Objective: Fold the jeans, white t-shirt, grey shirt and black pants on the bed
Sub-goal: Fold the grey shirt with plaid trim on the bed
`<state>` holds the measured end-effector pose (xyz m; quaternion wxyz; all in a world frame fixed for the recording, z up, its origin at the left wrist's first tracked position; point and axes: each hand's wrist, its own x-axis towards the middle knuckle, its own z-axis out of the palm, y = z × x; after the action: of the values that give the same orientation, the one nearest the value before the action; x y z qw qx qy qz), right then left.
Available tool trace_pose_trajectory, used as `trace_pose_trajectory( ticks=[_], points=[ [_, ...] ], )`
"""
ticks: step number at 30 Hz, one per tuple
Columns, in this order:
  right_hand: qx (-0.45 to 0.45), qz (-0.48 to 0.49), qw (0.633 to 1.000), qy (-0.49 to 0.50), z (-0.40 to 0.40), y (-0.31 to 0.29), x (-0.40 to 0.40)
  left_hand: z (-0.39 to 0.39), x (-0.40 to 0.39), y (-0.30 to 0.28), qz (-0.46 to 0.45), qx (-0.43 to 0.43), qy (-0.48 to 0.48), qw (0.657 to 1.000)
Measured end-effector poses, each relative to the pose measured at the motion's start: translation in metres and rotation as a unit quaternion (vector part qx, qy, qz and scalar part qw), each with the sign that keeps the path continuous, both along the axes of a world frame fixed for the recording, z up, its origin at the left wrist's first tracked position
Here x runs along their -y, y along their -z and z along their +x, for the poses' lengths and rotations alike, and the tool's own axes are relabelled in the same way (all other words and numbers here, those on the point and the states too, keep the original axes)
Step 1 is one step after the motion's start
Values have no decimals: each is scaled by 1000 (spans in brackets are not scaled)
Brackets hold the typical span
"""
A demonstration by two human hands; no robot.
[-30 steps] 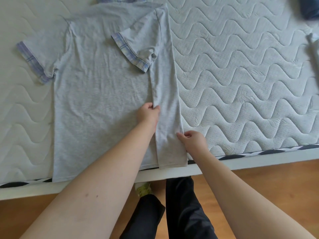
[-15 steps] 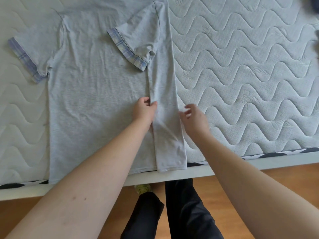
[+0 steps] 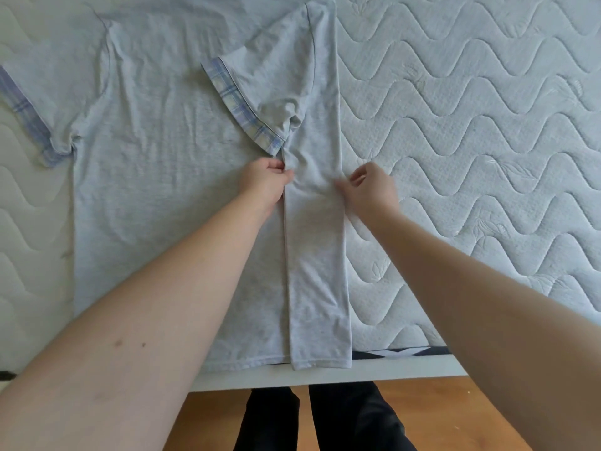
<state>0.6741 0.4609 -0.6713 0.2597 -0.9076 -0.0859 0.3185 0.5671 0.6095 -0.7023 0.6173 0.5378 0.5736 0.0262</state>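
Head view
Grey shirt [image 3: 156, 177]: lies flat on the bed [image 3: 487, 157], hem at the near edge of the mattress; one side panel is folded over onto the body as a long strip.
Folded strip [image 3: 317, 255]: runs from the shoulder down to the hem, its sleeve [image 3: 260, 102] turned back across the shirt's chest.
Left hand [image 3: 265, 182]: sits at the strip's inner edge, just below the sleeve cuff, fingers curled and pinching that edge of the shirt.
Right hand [image 3: 370, 187]: sits at the strip's outer fold, fingers bent at the cloth; blurred, so I cannot tell whether it grips or only touches.
Other garments: jeans, white t-shirt and black pants do not show near the shirt.
Risk, skewed fold: if the left hand pulls the inner edge sideways, the strip probably goes crooked against the shirt's hem.
Risk, sleeve: a tug on the strip could drag the cuff out of place and bunch it.
Risk, hem: the strip's end overhangs the bed's edge slightly; it may slip down and undo the fold.
Risk, wrinkles: creases on the chest would likely be trapped by the opposite fold.
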Motion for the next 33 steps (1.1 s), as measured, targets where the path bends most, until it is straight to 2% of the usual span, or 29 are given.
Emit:
trace_pose_trajectory(
  ticks=[3, 6, 10, 17, 21, 24, 29, 33],
  points=[
    [-32, 146, 988, 47, 27, -8, -35, -5, -2, 6, -6, 11, 21, 1000],
    [-186, 276, 933, 138, 51, -8, -70, -7, -2, 8, 16, 6, 27, 999],
    [-296, 223, 916, 152, 58, -7, -81, -6, -3, 9, 2, 0, 29, 1000],
    [-342, 140, 921, 123, 29, -15, -36, -3, -7, 6, -32, -5, 32, 999],
    [-345, 119, 925, 109, -4, -15, -1, -4, -6, 4, -58, -6, 26, 998],
    [-333, 123, 927, 123, -24, -14, 20, -1, -3, -3, -32, -5, 34, 999],
    [-328, 148, 922, 144, -52, -10, 44, -29, 32, -24, -80, -17, 97, 992],
    [-290, 168, 931, 144, -70, -4, 55, -76, 77, -23, -111, -36, 150, 982]
  ],
)
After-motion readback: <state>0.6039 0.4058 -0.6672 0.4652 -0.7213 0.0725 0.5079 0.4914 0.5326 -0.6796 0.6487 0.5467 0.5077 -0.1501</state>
